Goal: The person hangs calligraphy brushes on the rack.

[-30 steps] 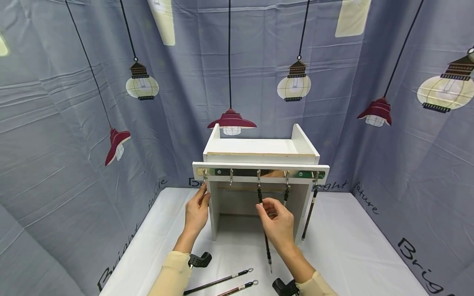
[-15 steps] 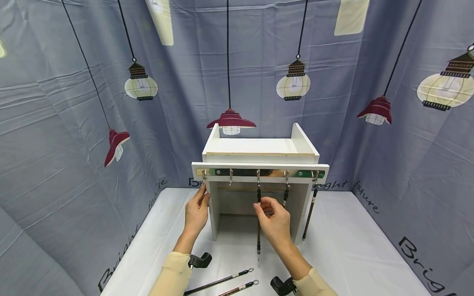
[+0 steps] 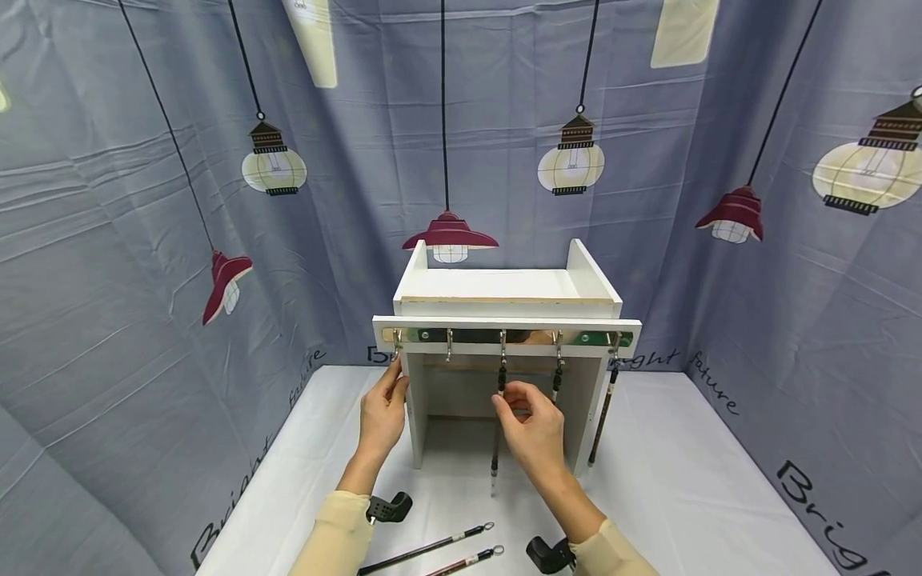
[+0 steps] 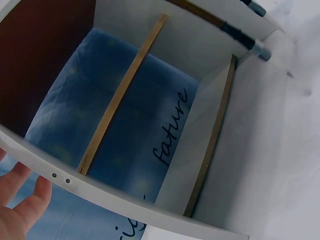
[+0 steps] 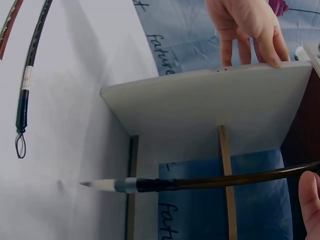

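A calligraphy brush (image 3: 495,448) hangs tip down from the middle hook (image 3: 503,340) of the rack's metal strip. My right hand (image 3: 535,424) pinches it near its top, thumb and forefinger at the handle. In the right wrist view the brush (image 5: 215,182) lies across the picture, beside my thumb (image 5: 310,200). My left hand (image 3: 382,412) rests against the left side of the white shelf (image 3: 504,308), fingers fairly straight. Those left fingers (image 4: 37,197) touch the panel's edge in the left wrist view. Two more brushes, including one (image 3: 601,420) at the far right, hang from the right-hand hooks.
Two brushes, one black (image 3: 425,548) and one reddish (image 3: 464,562), lie on the white tabletop (image 3: 670,496) in front, looped ends to the right. The two left hooks (image 3: 450,344) bear no brush. A printed curtain (image 3: 360,200) surrounds the table.
The hanging brush's lower end has swung back towards the shelf and slightly left, so it hangs almost straight down. Both hands stay nearly in place.
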`<state>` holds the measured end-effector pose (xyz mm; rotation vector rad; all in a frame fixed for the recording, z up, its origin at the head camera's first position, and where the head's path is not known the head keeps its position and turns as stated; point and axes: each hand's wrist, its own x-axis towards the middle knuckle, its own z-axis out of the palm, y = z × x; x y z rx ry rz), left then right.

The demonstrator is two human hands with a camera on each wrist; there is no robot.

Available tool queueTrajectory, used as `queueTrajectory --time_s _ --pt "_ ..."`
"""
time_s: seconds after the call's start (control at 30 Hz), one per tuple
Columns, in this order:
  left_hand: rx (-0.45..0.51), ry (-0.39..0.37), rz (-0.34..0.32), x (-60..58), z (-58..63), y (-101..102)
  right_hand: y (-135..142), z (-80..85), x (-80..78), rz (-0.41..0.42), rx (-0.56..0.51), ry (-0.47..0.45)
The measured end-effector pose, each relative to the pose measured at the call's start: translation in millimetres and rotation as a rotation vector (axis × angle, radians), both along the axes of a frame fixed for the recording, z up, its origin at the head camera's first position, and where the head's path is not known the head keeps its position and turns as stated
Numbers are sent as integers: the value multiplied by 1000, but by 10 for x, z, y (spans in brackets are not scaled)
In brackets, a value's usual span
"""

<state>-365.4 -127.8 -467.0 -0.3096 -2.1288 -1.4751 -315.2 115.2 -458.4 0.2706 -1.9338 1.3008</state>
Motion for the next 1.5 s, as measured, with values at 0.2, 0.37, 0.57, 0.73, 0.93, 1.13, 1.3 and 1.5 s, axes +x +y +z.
queueTrajectory --time_s 0.2,0.37,0.57,0.73,0.93,1.13,1.3,1.5 --pt "2 19 -11 6 -6 9 39 -20 61 -9 24 37" --pt "-2 28 -7 5 -13 16 101 -28 144 -26 48 76" --pt "-5 29 -10 -5 -17 11 193 -11 206 -8 44 128" --pt "-3 26 -11 -4 -19 4 274 -21 233 -7 66 163" --pt "-9 19 -2 -15 -26 -1 397 -50 251 -38 123 163" --pt "-2 14 -9 -19 -24 -2 567 -61 268 -64 172 135" --pt "1 12 -13 -9 -18 1 754 -87 285 -95 197 146" --pt "-1 12 -20 -6 -10 6 1004 -101 324 -142 207 163"
